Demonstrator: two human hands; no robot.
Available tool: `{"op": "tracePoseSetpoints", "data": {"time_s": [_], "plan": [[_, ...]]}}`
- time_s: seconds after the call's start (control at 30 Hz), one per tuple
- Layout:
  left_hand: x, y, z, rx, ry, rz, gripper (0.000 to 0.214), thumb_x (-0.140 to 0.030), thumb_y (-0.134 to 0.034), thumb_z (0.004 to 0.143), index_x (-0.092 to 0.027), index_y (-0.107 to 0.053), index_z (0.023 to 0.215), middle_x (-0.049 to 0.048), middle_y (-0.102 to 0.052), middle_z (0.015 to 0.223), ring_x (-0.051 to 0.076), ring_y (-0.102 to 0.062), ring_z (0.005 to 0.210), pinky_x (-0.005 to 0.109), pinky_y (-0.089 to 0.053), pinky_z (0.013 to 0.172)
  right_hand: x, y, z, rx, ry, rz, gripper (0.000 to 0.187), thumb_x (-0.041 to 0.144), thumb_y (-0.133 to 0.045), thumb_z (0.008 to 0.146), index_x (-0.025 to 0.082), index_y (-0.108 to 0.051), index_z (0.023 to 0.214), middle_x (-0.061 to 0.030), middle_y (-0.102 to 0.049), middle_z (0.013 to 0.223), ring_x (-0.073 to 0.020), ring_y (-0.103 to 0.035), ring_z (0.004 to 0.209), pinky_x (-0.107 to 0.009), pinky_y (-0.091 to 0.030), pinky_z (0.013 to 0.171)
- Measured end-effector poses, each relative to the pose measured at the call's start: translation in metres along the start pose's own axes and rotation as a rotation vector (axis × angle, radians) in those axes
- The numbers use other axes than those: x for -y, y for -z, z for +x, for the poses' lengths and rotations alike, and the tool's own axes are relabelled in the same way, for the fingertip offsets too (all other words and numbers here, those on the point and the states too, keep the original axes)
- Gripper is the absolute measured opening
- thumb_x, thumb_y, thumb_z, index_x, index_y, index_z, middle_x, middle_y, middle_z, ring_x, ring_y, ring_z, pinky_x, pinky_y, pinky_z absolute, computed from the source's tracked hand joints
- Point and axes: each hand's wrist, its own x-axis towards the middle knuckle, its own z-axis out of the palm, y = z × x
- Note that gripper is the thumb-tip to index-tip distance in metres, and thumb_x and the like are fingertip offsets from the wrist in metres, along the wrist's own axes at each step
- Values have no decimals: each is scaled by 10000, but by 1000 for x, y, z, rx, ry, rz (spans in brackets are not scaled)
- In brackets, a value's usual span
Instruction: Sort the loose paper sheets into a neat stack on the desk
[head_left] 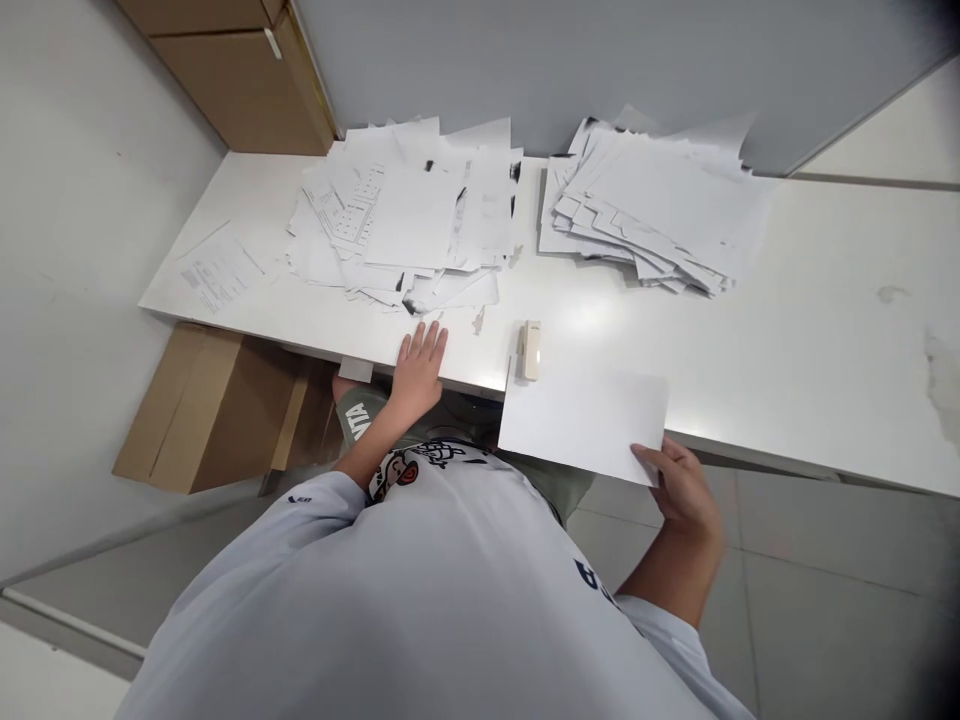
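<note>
The right hand [675, 492] holds a blank white sheet of paper [583, 425] by its lower right corner, the fingers curled over the edge in a narrow pinch. The sheet is flat and uncreased, with no print on the side that shows. It lies almost level, its far part over the front edge of the white table [817, 300] and its near part out over the grey floor tiles [817, 620].

The left hand [418, 372] is open wide, palm down, with the fingers spread. It rests at the table's front edge, just short of a loose pile of printed sheets [397, 215].

A small cream-coloured stapler [531, 350] stands just beside the held sheet's upper left corner, though glare makes its exact shape hard to judge. A second, more stepped stack of paper [645, 210] lies to the right of the first pile, and a single printed sheet [219, 268] lies apart at the left. The table has pale stains at the right. A cardboard box [214, 410] sits under the left end of the table, and a grey partition [570, 70] runs along the far side.
</note>
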Motion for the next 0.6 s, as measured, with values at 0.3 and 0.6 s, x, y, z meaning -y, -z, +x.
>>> {"op": "tracePoseSetpoints", "data": {"time_s": [0.3, 0.6], "plan": [[-86, 27, 60, -111, -312, -314, 606, -315, -371, 957, -223, -214, 1535, 36, -204, 1630, 280, 85, 1516, 579, 8, 1222, 7, -1, 1, 17, -3, -20, 373, 409, -815, 555, 218, -671, 841, -49, -743, 774, -290, -704, 682, -357, -570, 546], [-94, -18, 88, 12, -473, -327, 477, -249, -287, 1001, -187, -430, 1451, 55, -444, 1518, 266, -144, 1511, 515, -161, 1226, 2, 3, -3, 55, -9, -46, 302, 438, -798, 587, 251, -705, 804, -33, -745, 764, -294, -702, 641, -371, -574, 551]]}}
